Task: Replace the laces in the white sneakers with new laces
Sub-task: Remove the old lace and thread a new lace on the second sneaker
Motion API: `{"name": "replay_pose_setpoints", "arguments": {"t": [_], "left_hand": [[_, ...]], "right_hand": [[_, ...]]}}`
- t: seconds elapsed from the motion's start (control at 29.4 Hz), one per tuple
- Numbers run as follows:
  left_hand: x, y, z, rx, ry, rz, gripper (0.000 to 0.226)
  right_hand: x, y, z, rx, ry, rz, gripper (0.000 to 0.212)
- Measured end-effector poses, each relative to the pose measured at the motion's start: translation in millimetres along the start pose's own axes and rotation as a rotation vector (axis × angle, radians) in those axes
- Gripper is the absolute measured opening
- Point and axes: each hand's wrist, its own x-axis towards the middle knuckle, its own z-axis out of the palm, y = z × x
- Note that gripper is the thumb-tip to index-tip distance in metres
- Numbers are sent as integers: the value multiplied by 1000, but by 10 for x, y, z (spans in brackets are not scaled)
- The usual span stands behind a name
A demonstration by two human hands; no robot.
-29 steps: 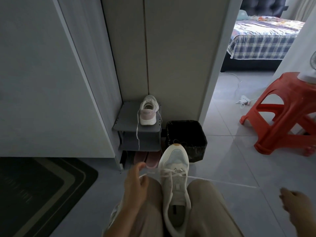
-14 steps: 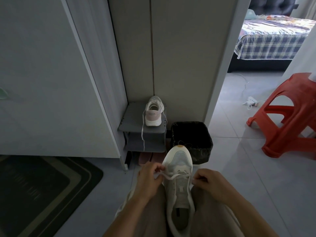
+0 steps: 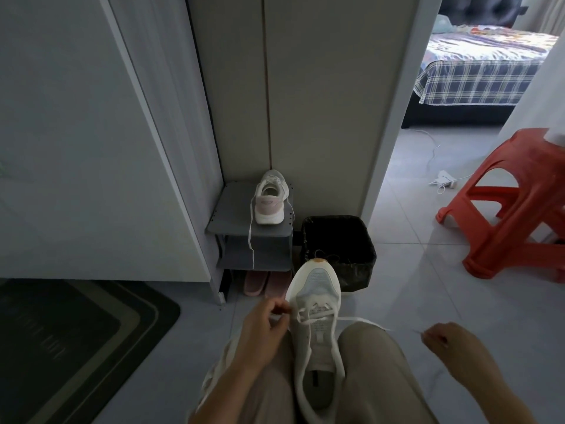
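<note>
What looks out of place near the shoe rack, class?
The sneaker on the grey rack has a loose lace dangling over the shelf's front edge, hanging down past the lower shelf instead of being tied.

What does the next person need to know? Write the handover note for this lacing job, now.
Left hand pinches one end of the lace beside the sneaker held between the knees. Right hand pinches the other end, drawn out to the right.
Done: the lace crosses the front eyelets only.
Left: thread the rear eyelets, tie off. Second sneaker sits on the grey shelf, its loose lace dangling; old or new, cannot tell.
</note>
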Motion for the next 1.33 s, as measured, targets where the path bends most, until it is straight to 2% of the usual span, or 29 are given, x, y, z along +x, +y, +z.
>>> {"name": "replay_pose_setpoints", "arguments": {"t": [0.03,0.1,0.17,0.24,0.34,0.44,0.51,0.61,0.68,0.75,0.88,1.05,1.23,1.33], "left_hand": [[5,18,-4,18,-28,-2,29],[16,29,-21,71,-65,29,30],[37,19,-22,142,-112,81,30],[67,14,-10,219,-155,139,29],[102,39,-28,215,-173,168,26],[123,70,-72,84,-178,162,21],[136,93,-91,78,-184,203,20],[198,168,-98,83,-213,233,20],[255,225,-112,26,-234,180,23],[305,288,-133,7,-289,136,16],[370,351,-138,136,-463,131,10],[422,451,-82,255,-525,134,13],[403,496,-36,322,-429,221,16],[358,493,-10,323,-339,326,15]], "right_hand": [[36,-75,50,5,-7,-40,13],[97,-320,130,25,39,-180,32],[95,-664,156,46,29,-352,35],[82,-969,182,36,-84,-458,32],[108,-1190,196,86,-283,-394,5],[140,-1182,185,185,-336,-369,12],[142,-1167,174,215,-358,-360,15],[147,-1146,164,209,-340,-394,17],[135,-1126,128,194,-305,-409,20],[119,-1055,79,198,-258,-411,20],[82,-882,28,190,-207,-398,22],[63,-816,103,131,-75,-491,28],[27,-797,112,-14,133,-694,17],[10,-811,142,-42,64,-653,8]]}}
